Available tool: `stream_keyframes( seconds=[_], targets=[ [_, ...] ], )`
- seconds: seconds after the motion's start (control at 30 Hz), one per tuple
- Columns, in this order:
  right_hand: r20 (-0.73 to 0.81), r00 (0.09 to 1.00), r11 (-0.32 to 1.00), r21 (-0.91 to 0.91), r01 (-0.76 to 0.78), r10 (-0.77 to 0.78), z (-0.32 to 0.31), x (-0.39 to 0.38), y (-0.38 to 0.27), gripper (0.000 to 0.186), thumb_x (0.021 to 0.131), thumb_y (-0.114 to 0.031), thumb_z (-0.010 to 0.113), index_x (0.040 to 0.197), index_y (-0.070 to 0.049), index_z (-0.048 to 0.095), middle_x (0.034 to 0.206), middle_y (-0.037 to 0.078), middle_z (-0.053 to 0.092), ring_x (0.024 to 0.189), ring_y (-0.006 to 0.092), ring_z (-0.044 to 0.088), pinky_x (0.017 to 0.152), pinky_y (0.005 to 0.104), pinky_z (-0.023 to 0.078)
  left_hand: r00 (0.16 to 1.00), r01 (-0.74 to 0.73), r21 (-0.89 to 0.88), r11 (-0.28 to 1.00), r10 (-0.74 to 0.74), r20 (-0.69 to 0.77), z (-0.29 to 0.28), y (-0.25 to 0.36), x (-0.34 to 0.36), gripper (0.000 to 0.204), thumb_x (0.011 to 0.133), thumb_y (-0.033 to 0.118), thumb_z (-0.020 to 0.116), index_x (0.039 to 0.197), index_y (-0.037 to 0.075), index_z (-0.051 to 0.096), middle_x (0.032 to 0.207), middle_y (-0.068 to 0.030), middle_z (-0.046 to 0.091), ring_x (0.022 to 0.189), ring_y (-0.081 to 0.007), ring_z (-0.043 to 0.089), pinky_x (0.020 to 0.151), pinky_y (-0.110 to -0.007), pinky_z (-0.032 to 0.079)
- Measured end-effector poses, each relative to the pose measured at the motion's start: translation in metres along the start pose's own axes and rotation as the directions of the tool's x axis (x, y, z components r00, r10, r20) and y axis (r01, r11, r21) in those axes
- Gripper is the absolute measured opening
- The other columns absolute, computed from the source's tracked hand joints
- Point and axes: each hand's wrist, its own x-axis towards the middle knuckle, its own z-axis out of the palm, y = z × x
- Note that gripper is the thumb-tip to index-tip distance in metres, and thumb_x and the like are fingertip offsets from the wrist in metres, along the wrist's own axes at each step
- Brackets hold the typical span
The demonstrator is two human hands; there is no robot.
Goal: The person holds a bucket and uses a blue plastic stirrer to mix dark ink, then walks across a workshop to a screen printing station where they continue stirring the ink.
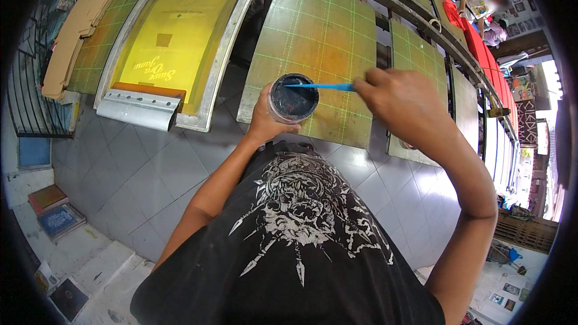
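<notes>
My left hand (pixel 268 119) is wrapped round a round tub of dark ink (pixel 295 107), its mouth facing up toward me. A thin blue stirring stick (pixel 328 86) reaches across the tub's rim, its far end over or in the ink. My right hand (pixel 400 99), slightly blurred, grips the other end of that stick. Beneath the tub lies a green gridded printing board (pixel 313 30) with an orange-brown stain. To its left, a yellow screen-printing frame (pixel 224 54) rests on a neighbouring board, and a metal-holdered squeegee (pixel 137 108) lies at the screen's near edge.
Brown cardboard-coloured sheets (pixel 72 36) are stacked at the far left. More gridded boards (pixel 418 60) continue to the right, with red cloth (pixel 481 54) behind them. Another person (pixel 481 3) is at the back right. Framed screens (pixel 60 221) lie at the lower left beside the tiled floor (pixel 144 174).
</notes>
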Motion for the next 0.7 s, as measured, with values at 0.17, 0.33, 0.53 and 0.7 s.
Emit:
stream_keyframes(
  seconds=[0.17, 0.33, 0.53, 0.7],
  targets=[
    [0.052, 0.979, 0.979, 0.072, 0.191, -0.195, 0.003, 0.046, -0.01, 0.009, 0.073, -0.006, 0.059, 0.079, -0.001, 0.064, 0.079, 0.015, 0.062, 0.076, 0.0309, 0.065, 0.066, 0.0407, 0.052, 1.0, 0.001, 0.023, 1.0, -0.001, -0.011, -0.001, 0.002, -0.001, 0.116, 0.039, 0.023, 0.095, 0.134, 0.003, 0.03, 0.124, -0.0134, 0.052, 0.117, -0.0253, 0.051, 0.1, -0.037, 0.04],
    [0.114, 0.99, 0.967, 0.247, 0.054, -0.085, -0.001, 0.064, 0.014, 0.013, 0.073, -0.003, 0.062, 0.085, 0.001, 0.063, 0.079, 0.015, 0.062, 0.074, 0.0315, 0.062, 0.068, 0.0399, 0.05, 1.0, -0.012, 0.012, 1.0, 0.012, -0.021, -0.002, -0.003, -0.001, 0.116, 0.039, 0.024, 0.095, 0.133, 0.004, 0.031, 0.125, -0.0132, 0.051, 0.118, -0.0257, 0.05, 0.101, -0.037, 0.039],
    [0.036, 0.999, 0.563, 0.825, -0.037, 0.013, 0.033, 0.071, 0.039, 0.019, 0.078, -0.011, 0.069, 0.095, -0.003, 0.065, 0.079, 0.011, 0.063, 0.073, 0.0189, 0.059, 0.067, 0.0305, 0.047, 1.0, 0.013, 0.016, 1.0, -0.012, -0.025, -0.002, -0.008, -0.001, 0.113, 0.04, 0.028, 0.094, 0.133, 0.005, 0.034, 0.125, -0.0141, 0.05, 0.119, -0.0283, 0.048, 0.101, -0.037, 0.037],
    [-0.155, 0.988, 0.511, 0.85, 0.127, 0.013, 0.081, 0.073, 0.009, 0.016, 0.08, -0.014, 0.067, 0.09, -0.001, 0.065, 0.074, 0.014, 0.062, 0.065, 0.0253, 0.058, 0.063, 0.0317, 0.047, 1.0, 0.027, 0.03, 0.999, -0.026, -0.017, -0.003, -0.007, -0.002, 0.113, 0.04, 0.029, 0.093, 0.134, 0.005, 0.034, 0.125, -0.014, 0.05, 0.119, -0.0285, 0.049, 0.101, -0.037, 0.037]
  ],
)
